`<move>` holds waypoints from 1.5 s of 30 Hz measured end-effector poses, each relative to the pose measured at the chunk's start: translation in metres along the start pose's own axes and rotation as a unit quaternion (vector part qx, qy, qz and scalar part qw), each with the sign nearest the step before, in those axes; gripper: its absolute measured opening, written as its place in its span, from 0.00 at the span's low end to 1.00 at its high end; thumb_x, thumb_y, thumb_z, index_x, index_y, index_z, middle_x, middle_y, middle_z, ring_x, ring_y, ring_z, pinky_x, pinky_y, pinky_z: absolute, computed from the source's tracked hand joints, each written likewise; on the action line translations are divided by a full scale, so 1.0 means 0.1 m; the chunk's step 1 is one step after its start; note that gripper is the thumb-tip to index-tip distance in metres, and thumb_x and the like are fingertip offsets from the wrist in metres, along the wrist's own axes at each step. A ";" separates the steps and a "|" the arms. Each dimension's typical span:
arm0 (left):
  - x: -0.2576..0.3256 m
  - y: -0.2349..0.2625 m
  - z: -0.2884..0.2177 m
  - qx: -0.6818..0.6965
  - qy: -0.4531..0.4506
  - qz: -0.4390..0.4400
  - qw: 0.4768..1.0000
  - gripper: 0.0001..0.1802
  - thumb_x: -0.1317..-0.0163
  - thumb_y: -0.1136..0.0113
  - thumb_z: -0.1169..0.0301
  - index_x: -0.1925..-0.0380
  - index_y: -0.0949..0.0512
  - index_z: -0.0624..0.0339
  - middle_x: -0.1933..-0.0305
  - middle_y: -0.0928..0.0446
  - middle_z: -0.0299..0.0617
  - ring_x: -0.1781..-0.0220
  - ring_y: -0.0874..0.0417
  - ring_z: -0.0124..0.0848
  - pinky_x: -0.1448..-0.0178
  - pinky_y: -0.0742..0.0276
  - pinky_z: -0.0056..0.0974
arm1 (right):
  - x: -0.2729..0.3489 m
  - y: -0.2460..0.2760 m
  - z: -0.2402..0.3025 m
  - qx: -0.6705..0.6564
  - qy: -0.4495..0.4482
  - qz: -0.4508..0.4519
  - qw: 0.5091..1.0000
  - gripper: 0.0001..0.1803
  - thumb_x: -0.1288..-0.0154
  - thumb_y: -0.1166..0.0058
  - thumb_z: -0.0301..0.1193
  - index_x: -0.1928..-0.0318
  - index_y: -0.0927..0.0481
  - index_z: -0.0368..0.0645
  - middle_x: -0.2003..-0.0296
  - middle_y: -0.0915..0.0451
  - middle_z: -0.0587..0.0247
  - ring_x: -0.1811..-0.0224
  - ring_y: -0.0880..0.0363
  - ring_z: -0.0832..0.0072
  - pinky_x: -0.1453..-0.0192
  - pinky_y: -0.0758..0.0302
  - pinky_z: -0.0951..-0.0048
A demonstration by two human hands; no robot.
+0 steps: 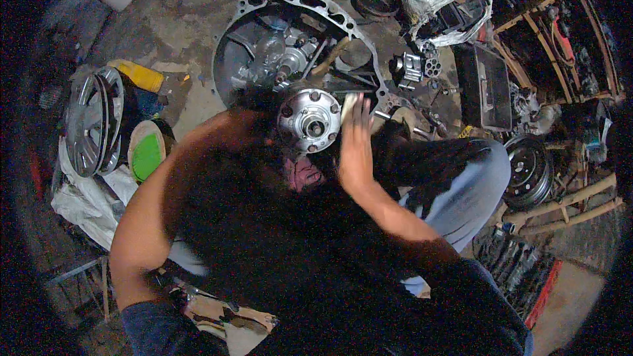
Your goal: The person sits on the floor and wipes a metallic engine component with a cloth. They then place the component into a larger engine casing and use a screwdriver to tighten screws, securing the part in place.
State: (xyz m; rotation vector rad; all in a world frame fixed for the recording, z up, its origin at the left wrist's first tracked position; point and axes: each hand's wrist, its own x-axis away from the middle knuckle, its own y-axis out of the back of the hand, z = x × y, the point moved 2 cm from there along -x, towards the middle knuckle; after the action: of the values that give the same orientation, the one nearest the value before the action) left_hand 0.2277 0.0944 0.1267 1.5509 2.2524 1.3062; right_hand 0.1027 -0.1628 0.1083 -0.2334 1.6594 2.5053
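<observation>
A round, silvery metal hub flange with bolt holes around its face [310,122] lies just on the near side of the large, grey, bell-shaped metal housing [339,16], overlapping its near edge in this view. The flange is a disc without a long side; its central bore points roughly up toward the head, and its face is tilted only a little. It sits between the two hands: the right hand [356,145] is directly beside its right edge, while the left hand [262,115] is by its left edge. The right is the plainer of the two, and neither seems clearly nearer.

The right hand is flat, its darkened fingers long, nearly straight and close together, pointing toward the housing. A small pale-yellow piece [347,103] shows against those fingers; whether they pinch it, or press on the flange, I cannot tell. The left hand is blurred and sunk in shadow, so its spread and grip cannot be told.

Nearer the person than the housing, below the flange, lies a crumpled pinkish cloth [303,173]. Inside the housing stands a silver metal shaft [285,72]. Left of the housing lie a yellow plastic bottle [140,75] and silver spoked wheels [92,122]; right of it, a dark rectangular tray [506,95].
</observation>
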 end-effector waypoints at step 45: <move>-0.09 -0.23 0.20 0.527 0.100 -0.029 0.844 0.23 0.37 0.35 0.75 0.41 0.24 0.58 0.42 0.20 0.46 0.45 0.22 0.40 0.38 0.24 0.44 | 0.53 -0.09 0.13 -0.124 0.073 0.062 0.988 0.52 0.49 0.54 0.11 0.22 0.59 0.29 0.21 0.65 0.34 0.17 0.67 0.43 0.16 0.64 0.48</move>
State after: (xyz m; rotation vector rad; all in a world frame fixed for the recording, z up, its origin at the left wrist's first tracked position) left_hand 0.2261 0.0966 0.0949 1.5342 3.3854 0.0851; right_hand 0.0519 -0.1458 0.0944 -0.3552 1.4465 2.8520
